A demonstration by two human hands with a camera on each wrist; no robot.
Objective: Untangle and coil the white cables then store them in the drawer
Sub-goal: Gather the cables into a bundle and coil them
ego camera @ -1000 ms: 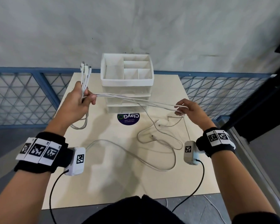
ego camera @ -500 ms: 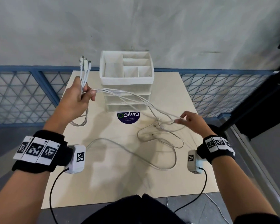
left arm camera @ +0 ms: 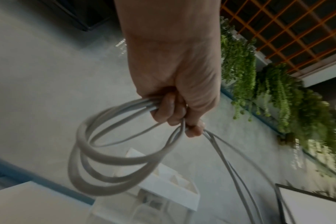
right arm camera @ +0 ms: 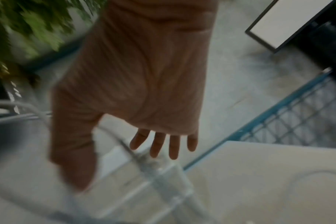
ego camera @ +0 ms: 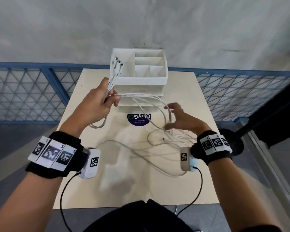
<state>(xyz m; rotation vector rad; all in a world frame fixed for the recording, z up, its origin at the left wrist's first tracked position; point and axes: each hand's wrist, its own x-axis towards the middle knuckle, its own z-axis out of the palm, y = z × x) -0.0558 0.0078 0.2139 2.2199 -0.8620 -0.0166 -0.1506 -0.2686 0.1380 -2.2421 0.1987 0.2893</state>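
Several white cables [ego camera: 141, 96] run together as one bundle. My left hand [ego camera: 101, 102] grips that bundle above the table, in front of the organizer's left corner. The plug ends [ego camera: 116, 61] stick up past my fingers. In the left wrist view a hanging coil of loops [left arm camera: 113, 159] drops below my left hand [left arm camera: 175, 109]. From my fist the strands sag rightward and down to loose loops [ego camera: 157, 148] on the table. My right hand [ego camera: 176, 118] hovers with spread fingers [right arm camera: 159, 144] at the sagging strands, gripping nothing. The white drawer organizer [ego camera: 164, 77] stands at the table's far edge, with its drawers shut.
The beige table [ego camera: 107, 190] carries a round dark sticker [ego camera: 139, 119] in front of the organizer. A blue mesh fence [ego camera: 23, 91] runs behind and beside the table. A dark frame [ego camera: 274, 118] stands to the right. Grey floor surrounds it.
My right hand let go of the stretched strands, dropped toward the table, then rose back to them with fingers spread. The strands went slack. My left hand shifted right, toward the organizer.
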